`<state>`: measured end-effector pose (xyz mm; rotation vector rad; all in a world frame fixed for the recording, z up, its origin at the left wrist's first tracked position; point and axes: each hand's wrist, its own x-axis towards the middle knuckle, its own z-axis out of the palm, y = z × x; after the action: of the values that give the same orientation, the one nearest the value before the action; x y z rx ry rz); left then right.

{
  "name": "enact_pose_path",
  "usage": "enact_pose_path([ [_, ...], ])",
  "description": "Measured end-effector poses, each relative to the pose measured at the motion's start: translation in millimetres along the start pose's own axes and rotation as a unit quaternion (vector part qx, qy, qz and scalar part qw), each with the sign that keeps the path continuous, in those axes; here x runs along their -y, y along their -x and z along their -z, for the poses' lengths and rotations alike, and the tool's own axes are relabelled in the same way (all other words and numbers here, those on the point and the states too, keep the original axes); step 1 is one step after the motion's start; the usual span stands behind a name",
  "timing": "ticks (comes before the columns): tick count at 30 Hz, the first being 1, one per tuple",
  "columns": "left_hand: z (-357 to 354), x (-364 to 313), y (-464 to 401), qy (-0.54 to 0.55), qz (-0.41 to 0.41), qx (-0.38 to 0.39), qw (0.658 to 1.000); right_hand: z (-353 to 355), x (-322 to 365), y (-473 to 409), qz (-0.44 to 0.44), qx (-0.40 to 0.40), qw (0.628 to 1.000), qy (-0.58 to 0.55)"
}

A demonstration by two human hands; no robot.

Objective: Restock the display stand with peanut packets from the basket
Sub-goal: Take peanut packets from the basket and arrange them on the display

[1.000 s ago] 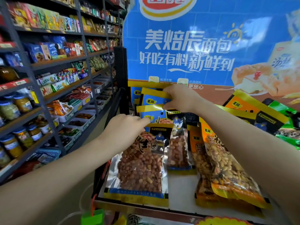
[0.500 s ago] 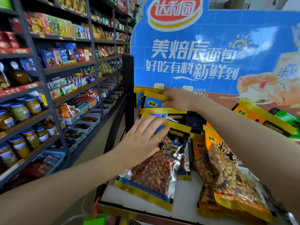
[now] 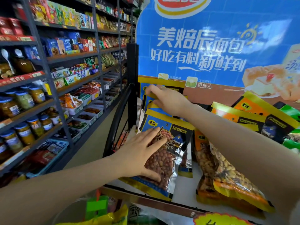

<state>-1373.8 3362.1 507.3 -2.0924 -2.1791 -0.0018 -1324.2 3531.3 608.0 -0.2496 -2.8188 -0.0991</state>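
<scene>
While your left hand lay flat on the front blue peanut packet, its fingers were straight and spread over the clear window of red-skinned nuts, with the thumb along the packet's lower edge. That packet leaned on the white shelf of the display stand, at its left end, tilted with its yellow top strip toward the poster. Your right hand reached higher and further back, to the row of blue packets standing behind the front one; the fingers curled over the yellow top edge of one of them, and I could not tell how firmly they gripped it. A thin ring showed on one finger of that hand.

Just beside the blue packets, to the right, orange packets of paler nuts lay overlapping on the same shelf, and your right forearm crossed above them. More orange and black packets leaned further back, with green packets at the far right edge. A large blue bread poster rose behind the stand. To the left, dark shelving ran down the aisle, carrying jars, boxed snacks and trays of goods. At the bottom edge, something yellow and a green tag showed below the shelf, too cropped to make out.
</scene>
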Motion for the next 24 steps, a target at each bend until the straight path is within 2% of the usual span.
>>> enact_pose_path([
  [5, -4.3, -3.1, 2.5, 0.038, 0.026, 0.001, 0.999, -4.4, -2.2, 3.0, -0.092, 0.050, 0.993, 0.061],
  [9, -5.3, -8.9, 6.5, 0.040, 0.050, -0.025, 0.998, 4.0, -2.8, 0.4, -0.066, 0.082, 0.994, -0.016],
  [11, -3.6, -11.4, 8.1, 0.038, 0.065, -0.034, 0.997, 5.0, -1.9, -1.8, -0.064, 0.066, 0.996, -0.016],
  [16, 9.3, -2.2, -4.9, -0.011, 0.102, -0.095, 0.990, 18.6, -6.7, -7.9, -0.099, -0.054, 0.993, -0.031],
  [21, 5.2, 5.6, -9.5, -0.017, 0.068, -0.072, 0.995, 19.7, -4.2, 0.6, -0.071, -0.009, 0.988, -0.140],
  [24, -1.7, 5.3, -6.8, -0.011, 0.046, -0.064, 0.997, 13.2, -3.1, 6.7, -0.125, -0.024, 0.975, -0.180],
])
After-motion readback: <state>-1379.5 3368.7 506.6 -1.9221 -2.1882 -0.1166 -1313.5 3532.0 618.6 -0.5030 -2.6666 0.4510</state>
